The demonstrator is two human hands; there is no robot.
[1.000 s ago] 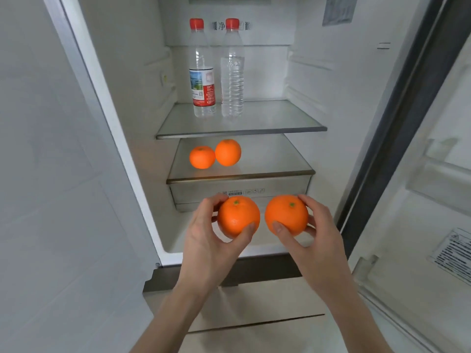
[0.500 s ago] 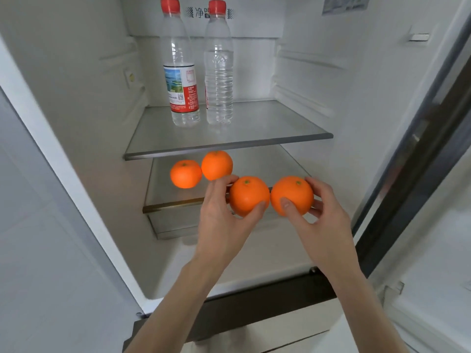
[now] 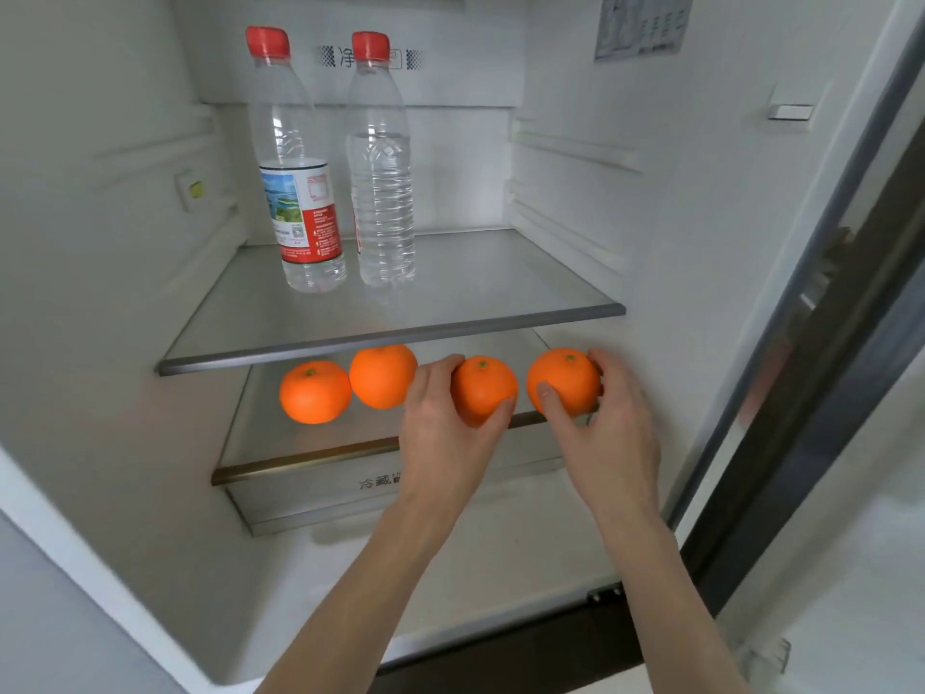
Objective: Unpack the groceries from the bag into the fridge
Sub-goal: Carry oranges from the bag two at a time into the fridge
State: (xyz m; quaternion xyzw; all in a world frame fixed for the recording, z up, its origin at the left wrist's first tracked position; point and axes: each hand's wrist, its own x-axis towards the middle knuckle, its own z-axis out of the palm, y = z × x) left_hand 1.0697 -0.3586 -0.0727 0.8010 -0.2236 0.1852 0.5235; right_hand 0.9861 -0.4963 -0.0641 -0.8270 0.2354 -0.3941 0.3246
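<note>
The fridge stands open in front of me. My left hand [image 3: 445,433] grips an orange [image 3: 484,389] over the front of the lower glass shelf [image 3: 300,460]. My right hand [image 3: 613,433] grips a second orange [image 3: 568,380] just to the right of it, near the fridge's right wall. Two more oranges rest on that lower shelf to the left: one at the front [image 3: 315,392], one behind it [image 3: 383,375], partly hidden by the upper shelf's edge. I cannot tell whether the held oranges touch the shelf. No bag is in view.
Two clear water bottles with red caps, one labelled [image 3: 300,202] and one plain [image 3: 381,192], stand at the back left of the upper glass shelf [image 3: 500,320]. A drawer [image 3: 350,498] sits under the lower shelf. The open fridge door's edge [image 3: 826,343] runs down the right side.
Both hands have carried their oranges up and forward into the fridge, from below the drawer front to the level of the lower shelf. The view has moved closer to the fridge.
</note>
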